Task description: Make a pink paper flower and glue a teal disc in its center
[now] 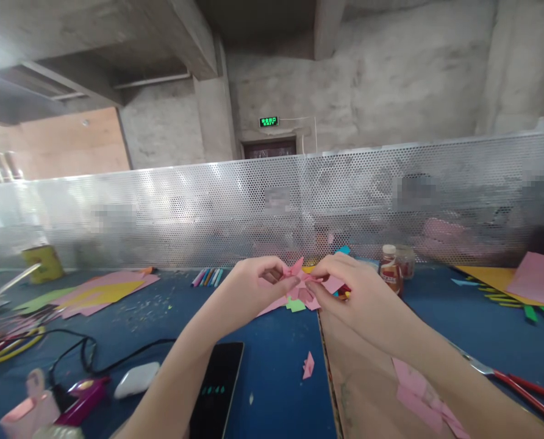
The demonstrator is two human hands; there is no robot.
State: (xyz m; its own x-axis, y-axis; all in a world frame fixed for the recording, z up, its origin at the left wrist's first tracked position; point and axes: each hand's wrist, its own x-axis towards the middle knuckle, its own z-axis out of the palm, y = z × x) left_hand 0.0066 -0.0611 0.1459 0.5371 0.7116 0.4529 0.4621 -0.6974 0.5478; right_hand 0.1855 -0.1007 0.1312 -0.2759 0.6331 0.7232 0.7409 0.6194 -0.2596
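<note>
Both my hands meet above the blue table (276, 360), pinching one small folded pink paper piece (296, 269). My left hand (254, 286) grips its left side with curled fingers. My right hand (349, 289) pinches its right side between thumb and fingertips. Under the hands lie more pink paper sheets and a green scrap (294, 305). A small pink folded scrap (308, 364) lies on the table nearer me.
A black phone (217, 390) lies by my left forearm, with a white case (137, 378) and black cables to its left. Brown cardboard (368, 390) holds pink offcuts. Markers (207, 277), a glue jar (390, 267), red-handled scissors (519, 384) and coloured paper (102, 292) surround. A perforated metal screen (272, 207) closes the back.
</note>
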